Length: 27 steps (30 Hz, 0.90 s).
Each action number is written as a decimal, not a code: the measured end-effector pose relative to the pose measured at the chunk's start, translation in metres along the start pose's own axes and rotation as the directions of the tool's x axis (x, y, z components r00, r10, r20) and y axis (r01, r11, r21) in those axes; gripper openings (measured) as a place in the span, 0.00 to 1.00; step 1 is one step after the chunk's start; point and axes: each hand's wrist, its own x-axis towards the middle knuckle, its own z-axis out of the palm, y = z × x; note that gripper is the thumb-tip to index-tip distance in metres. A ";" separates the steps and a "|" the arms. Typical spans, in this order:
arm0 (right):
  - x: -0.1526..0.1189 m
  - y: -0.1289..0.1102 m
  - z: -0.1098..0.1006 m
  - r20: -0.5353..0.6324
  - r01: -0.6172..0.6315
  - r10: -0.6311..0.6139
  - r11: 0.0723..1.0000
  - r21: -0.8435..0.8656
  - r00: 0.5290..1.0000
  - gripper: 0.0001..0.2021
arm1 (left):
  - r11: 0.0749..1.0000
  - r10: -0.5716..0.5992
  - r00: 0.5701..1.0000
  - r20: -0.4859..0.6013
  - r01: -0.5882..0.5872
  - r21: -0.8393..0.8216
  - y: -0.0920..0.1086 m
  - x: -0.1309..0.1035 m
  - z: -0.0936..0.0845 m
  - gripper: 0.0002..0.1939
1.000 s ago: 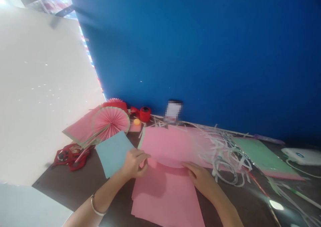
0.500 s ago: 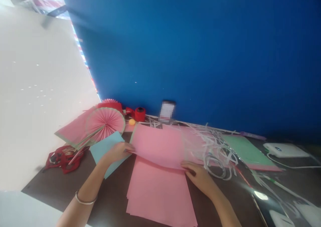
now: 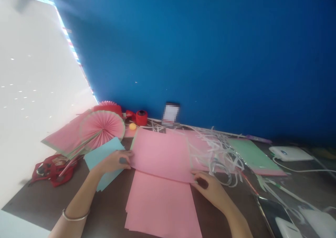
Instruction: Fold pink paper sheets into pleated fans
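Note:
A pink sheet of paper (image 3: 160,154) with pale green side edges lies over a stack of pink paper (image 3: 161,206) on the dark table. My left hand (image 3: 115,161) pinches its near left corner between thumb and fingers. At the near right corner, my right hand (image 3: 206,185) is closed on the same sheet in a similar pinch. Light blue paper (image 3: 105,154) lies partly beneath my left hand. A pleated pink paper fan (image 3: 102,127) with a green rim stands beyond it on the left.
White paper strips (image 3: 223,147) lie tangled right of the sheet, near green paper (image 3: 254,154). A red bag (image 3: 56,169) sits at the left. Along the blue wall (image 3: 183,48) are a red tape roll (image 3: 141,117) and a yellow ball (image 3: 132,126). A phone (image 3: 275,210) lies at the near right.
The camera view has shifted slightly, moving the scene left. My left hand's fingers have bent more around the sheet's left corner, and my right hand has settled at its right corner.

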 end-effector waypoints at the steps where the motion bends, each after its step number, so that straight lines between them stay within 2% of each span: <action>1: 0.000 0.000 0.000 -0.003 0.004 -0.004 1.000 0.001 1.000 0.08 | 1.000 -0.003 1.000 0.004 0.003 0.004 -0.001 0.000 0.000 0.08; 9: 0.003 0.005 0.001 -0.030 0.052 -0.053 0.998 -0.043 0.998 0.12 | 0.999 0.052 0.998 0.035 -0.052 0.012 -0.003 0.000 -0.004 0.07; 14: 0.006 0.009 0.001 -0.032 0.064 -0.067 0.995 -0.078 0.997 0.14 | 0.999 0.045 0.999 0.026 -0.045 0.001 -0.004 -0.001 -0.004 0.06; 21: 0.010 0.013 0.004 -0.061 0.055 -0.058 0.997 -0.055 0.996 0.16 | 0.999 0.038 0.999 -0.017 -0.037 0.014 -0.009 0.000 -0.005 0.07; 27: 0.010 0.018 0.006 -0.085 0.040 -0.042 0.999 -0.017 0.995 0.16 | 0.999 0.027 0.998 -0.065 -0.025 0.040 -0.006 0.002 -0.005 0.09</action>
